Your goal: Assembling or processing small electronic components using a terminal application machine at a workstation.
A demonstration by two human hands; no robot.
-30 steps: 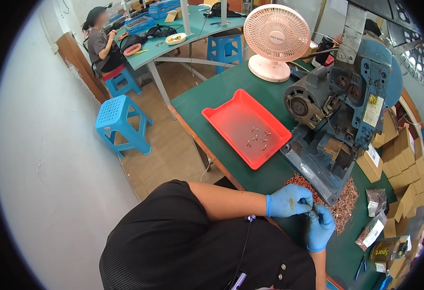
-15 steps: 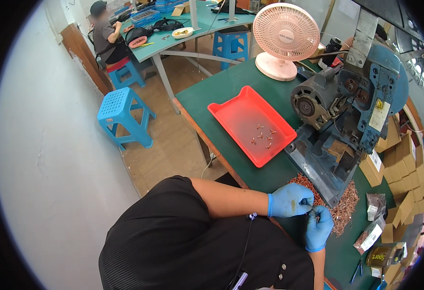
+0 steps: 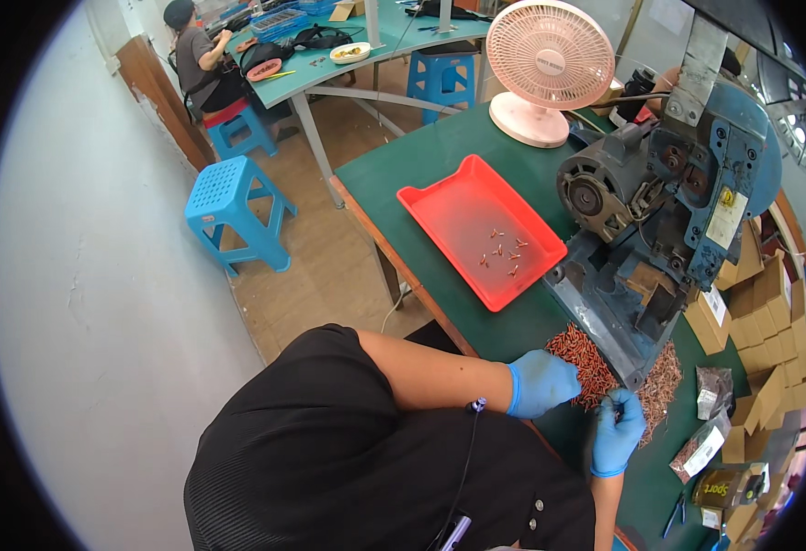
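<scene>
Both of my hands wear blue gloves. My left hand point(image 3: 544, 382) rests curled on a heap of small red and copper parts point(image 3: 588, 360) on the green table point(image 3: 439, 174). My right hand point(image 3: 620, 430) is beside it, fingers pinched on a small part at the heap's edge, just in front of the blue press machine point(image 3: 669, 211). A second pile of copper parts point(image 3: 662, 376) lies to the right of the machine's base. A red tray point(image 3: 476, 230) with several small parts in it sits further out on the table.
A pink desk fan point(image 3: 550, 69) stands at the table's far end. Cardboard boxes point(image 3: 770, 312) and small bags point(image 3: 706, 441) crowd the right side. A blue stool point(image 3: 233, 211) stands on the floor at left. Another person point(image 3: 196, 55) sits at a far table.
The view has tilted slightly. My hands stay at the heap of parts, with the right hand shifting a little lower and closer.
</scene>
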